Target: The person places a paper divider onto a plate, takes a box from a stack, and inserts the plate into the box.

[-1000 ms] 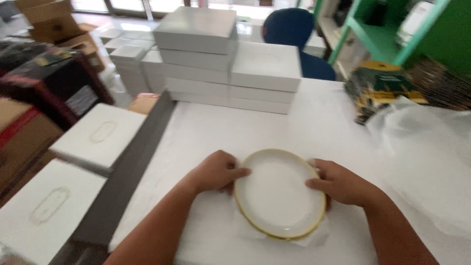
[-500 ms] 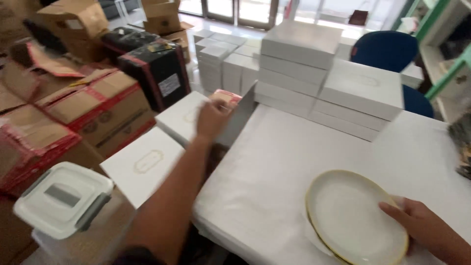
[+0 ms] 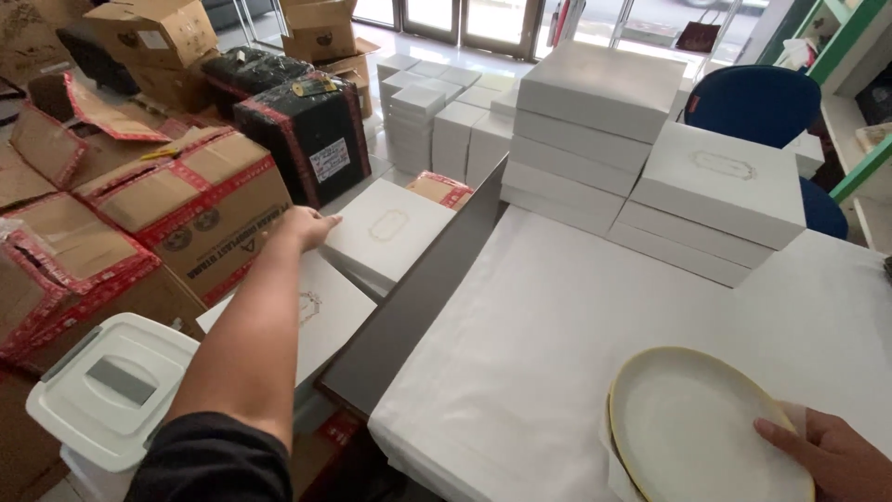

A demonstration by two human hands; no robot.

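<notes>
From the head view, my left hand (image 3: 308,226) reached out flat, fingers spread, onto the near edge of a white box (image 3: 388,232) lying beside the worktop (image 3: 557,316). My right hand (image 3: 832,454) rested open on the rim of the plate (image 3: 697,432) near the worktop's front corner. I judged the box best gripped at its edge and lifted level. Cartons (image 3: 186,200) crowded the left and stacked boxes (image 3: 641,158) the back; the worktop's middle lay open.
</notes>
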